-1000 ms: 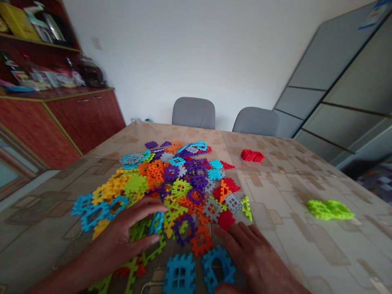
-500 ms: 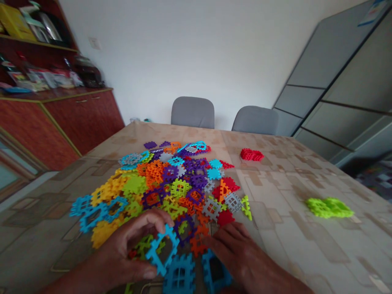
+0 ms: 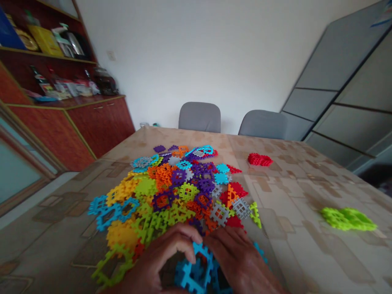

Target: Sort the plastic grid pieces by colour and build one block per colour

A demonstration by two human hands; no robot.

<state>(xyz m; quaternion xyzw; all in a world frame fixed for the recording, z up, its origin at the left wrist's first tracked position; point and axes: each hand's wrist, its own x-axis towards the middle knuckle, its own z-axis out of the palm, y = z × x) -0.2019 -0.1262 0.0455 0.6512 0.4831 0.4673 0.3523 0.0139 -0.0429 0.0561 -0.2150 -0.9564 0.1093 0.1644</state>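
My left hand (image 3: 161, 261) pinches a blue notched plastic building tile (image 3: 199, 271) that has an open middle, fingers at its upper edge. Close beside it, my right hand (image 3: 241, 259) is closed over the right side of the blue pieces, its fingertips meeting the left ones at the tile's top. Other blue tiles lie under both hands, mostly hidden, and one blue edge (image 3: 260, 252) shows past the right hand. A green open-frame tile (image 3: 113, 263) lies left of my left hand.
Beyond my hands spreads a pile of coloured tiles (image 3: 188, 191) on the patterned tabletop (image 3: 284, 196). Apart on the right lie a red stack (image 3: 259, 159) and a lime-green stack (image 3: 349, 219). Two grey chairs (image 3: 199, 117) stand at the far edge.
My left hand has carried the blue tile right and down, against the blue pieces at my right hand. The two hands have come together. The view has shifted slightly left.
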